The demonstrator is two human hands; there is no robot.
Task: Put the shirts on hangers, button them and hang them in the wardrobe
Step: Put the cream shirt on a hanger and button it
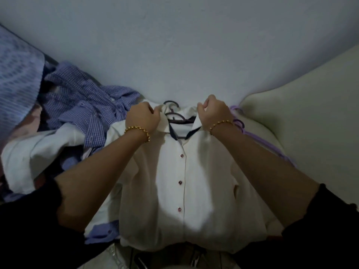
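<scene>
Both hands, left [142, 118] and right [212, 113], pinch the white shirt's [174, 191] collar in curled fingers, seemingly to settle it on the hanger [175, 117].

pale surface [174, 45] | white shirt [204, 181]; checked shirts [83, 105]; purple hangers [240, 122]

head-worn wide-angle view, looking forward and down, close over bed [310, 105]

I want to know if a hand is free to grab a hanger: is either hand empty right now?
No: the left hand and the right hand each grip one side of the collar of the white shirt.
</scene>
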